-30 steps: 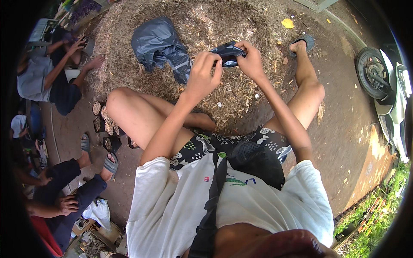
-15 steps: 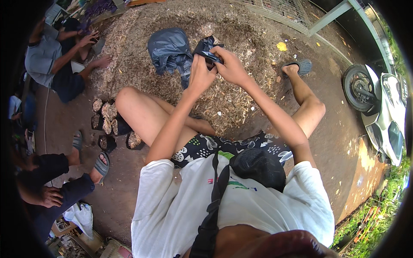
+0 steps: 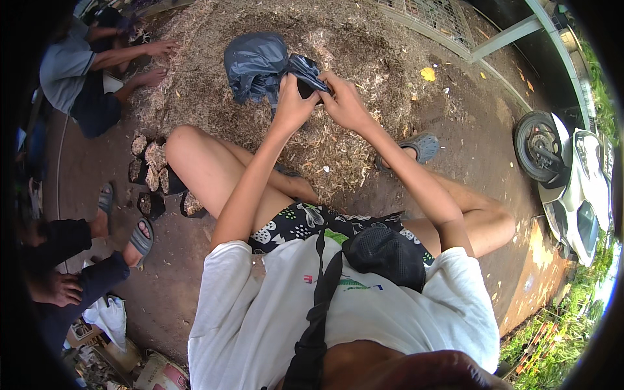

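Since the earlier frame our hands and the small dark bag have travelled left across the heap, so they now sit right against the big grey sack instead of well to its right.

From the head view, our left hand (image 3: 294,104) and right hand (image 3: 344,103) meet over the heap of straw and wood chips (image 3: 364,58), both pinching the small dark bag (image 3: 305,77). The fingers of each hand are curled closed on its crumpled top, thumbs pressed in; how wide the bag's mouth stands we cannot tell. The bag touches the big grey sack (image 3: 255,65), which lies slumped on the heap just left of it.

Room around us is tight on the left: our bent knee (image 3: 188,149), a row of small filled black pots (image 3: 153,170) beside it, and other people's sandalled feet (image 3: 140,237) beyond. Another person (image 3: 78,71) works the heap's left edge with both hands. To the right the bare ground runs open past our grey shoe (image 3: 421,146) to a white scooter (image 3: 572,188). A metal fence (image 3: 448,19) bounds the far edge.
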`<state>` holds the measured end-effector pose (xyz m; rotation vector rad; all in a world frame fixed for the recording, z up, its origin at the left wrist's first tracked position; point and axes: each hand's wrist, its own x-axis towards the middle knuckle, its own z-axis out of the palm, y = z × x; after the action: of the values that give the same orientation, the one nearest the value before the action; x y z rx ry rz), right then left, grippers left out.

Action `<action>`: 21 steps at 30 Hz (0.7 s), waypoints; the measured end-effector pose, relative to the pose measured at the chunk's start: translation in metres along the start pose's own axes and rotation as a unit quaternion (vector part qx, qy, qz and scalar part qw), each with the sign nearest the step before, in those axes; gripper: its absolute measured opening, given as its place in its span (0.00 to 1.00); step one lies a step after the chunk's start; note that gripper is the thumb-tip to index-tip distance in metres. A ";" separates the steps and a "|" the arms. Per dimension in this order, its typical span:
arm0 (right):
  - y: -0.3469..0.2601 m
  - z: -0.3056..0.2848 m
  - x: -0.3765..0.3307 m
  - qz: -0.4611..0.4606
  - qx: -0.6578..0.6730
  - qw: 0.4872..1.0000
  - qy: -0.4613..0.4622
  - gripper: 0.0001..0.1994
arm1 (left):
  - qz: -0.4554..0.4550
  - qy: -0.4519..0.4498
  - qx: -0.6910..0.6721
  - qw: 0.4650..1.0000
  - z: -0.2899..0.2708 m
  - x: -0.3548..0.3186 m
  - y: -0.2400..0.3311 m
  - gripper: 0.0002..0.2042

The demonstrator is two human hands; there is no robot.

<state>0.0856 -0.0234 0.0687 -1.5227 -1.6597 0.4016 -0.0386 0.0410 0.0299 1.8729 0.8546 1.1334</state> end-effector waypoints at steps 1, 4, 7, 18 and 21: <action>0.001 -0.002 -0.003 0.001 -0.031 0.999 0.020 0.12 | -0.017 -0.015 0.002 1.000 0.004 -0.003 0.000 0.17; 0.006 -0.006 -0.019 0.061 -0.098 0.993 0.025 0.15 | 0.020 -0.059 0.061 0.996 0.015 -0.011 -0.002 0.17; 0.016 -0.012 -0.033 0.031 -0.185 0.981 0.041 0.17 | 0.005 -0.182 0.206 0.962 0.029 -0.022 -0.001 0.16; 0.063 -0.049 -0.093 0.073 -0.265 0.948 -0.158 0.08 | 0.001 -0.455 0.190 0.870 0.067 -0.049 0.006 0.16; 0.076 -0.068 -0.087 0.213 -0.265 0.915 -0.219 0.11 | 0.003 -0.491 0.209 0.846 0.068 -0.061 0.019 0.19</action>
<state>0.1797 -0.1082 0.0252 -2.3580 -1.8634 0.5867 0.0037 -0.0370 0.0012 2.4047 0.4826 -0.1396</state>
